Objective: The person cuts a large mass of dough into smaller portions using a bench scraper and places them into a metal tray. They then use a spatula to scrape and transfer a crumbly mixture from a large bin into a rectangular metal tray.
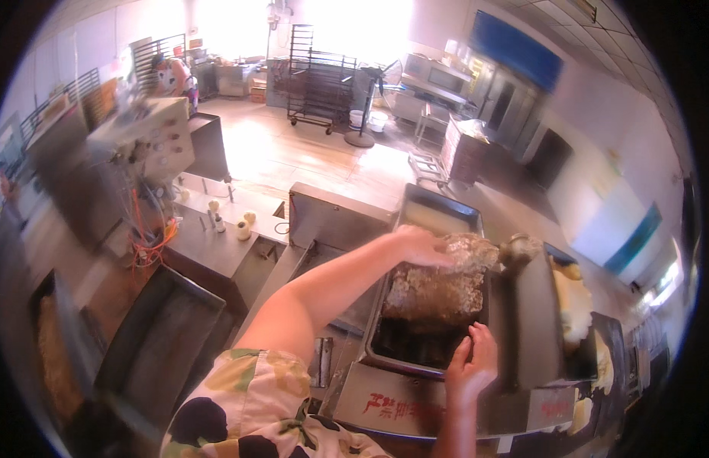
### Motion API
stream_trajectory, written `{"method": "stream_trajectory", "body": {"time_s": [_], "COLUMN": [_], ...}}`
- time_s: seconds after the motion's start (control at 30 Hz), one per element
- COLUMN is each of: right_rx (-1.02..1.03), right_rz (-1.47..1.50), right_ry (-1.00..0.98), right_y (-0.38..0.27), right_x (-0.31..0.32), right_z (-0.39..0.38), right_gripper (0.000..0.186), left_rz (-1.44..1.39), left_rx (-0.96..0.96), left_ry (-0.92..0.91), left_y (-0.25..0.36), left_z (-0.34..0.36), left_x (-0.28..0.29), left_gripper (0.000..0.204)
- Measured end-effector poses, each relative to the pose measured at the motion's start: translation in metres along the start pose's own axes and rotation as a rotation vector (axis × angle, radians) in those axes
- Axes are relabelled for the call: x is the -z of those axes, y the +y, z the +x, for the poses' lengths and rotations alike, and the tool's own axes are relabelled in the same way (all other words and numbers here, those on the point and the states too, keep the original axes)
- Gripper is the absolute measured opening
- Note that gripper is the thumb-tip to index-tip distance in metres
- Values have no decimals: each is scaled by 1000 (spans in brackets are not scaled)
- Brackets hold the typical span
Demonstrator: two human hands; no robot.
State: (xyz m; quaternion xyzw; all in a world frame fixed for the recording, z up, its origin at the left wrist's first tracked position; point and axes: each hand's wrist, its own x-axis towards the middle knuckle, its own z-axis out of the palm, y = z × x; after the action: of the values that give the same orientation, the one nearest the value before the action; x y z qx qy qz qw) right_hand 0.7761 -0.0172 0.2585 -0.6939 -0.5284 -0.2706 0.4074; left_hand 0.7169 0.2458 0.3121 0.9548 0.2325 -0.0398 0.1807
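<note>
My left hand [423, 246] reaches across the dark rectangular tray [372, 336] at its far side. Its fingers bend over the edge of a brown, lumpy, moist-looking mass [434, 294], and the fingertips are partly hidden against it. The mass fills the far part of the tray and rises toward the tray's right rim, where it is blurred. Over the tray's near right corner hovers my right hand [474, 359], fingers loosely curled and apart, with nothing in it. The near end of the tray shows a dark bare bottom.
Behind stands another dark tray [444, 200]. To the right, pale yellow dough-like pieces [572, 305] lie beside a metal housing [534, 328]. A dark trough [159, 343] and a control box with cables [144, 141] stand left. A person [176, 79] works far left, near wheeled racks [321, 88].
</note>
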Motion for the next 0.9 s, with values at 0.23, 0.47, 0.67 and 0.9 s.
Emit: {"method": "stream_trajectory", "body": {"time_s": [0.23,0.47,0.67,0.9], "right_rx": [-2,1,-184,-166], "right_rz": [-15,-18,165,519], "right_ry": [4,-31,-235,-256], "right_y": [2,-3,5,-19], "right_x": [17,28,33,33], "right_z": [-3,-12,-17,24], "right_gripper": [19,20,30,37], "left_rz": [290,105,-481,-902], "left_rx": [-132,-283,-247,-302], "left_ry": [16,59,854,898], "left_y": [77,94,109,110], "left_z": [-85,-114,-102,-76], "left_x": [-48,-78,-95,-107], "left_gripper": [77,35,14,35]}}
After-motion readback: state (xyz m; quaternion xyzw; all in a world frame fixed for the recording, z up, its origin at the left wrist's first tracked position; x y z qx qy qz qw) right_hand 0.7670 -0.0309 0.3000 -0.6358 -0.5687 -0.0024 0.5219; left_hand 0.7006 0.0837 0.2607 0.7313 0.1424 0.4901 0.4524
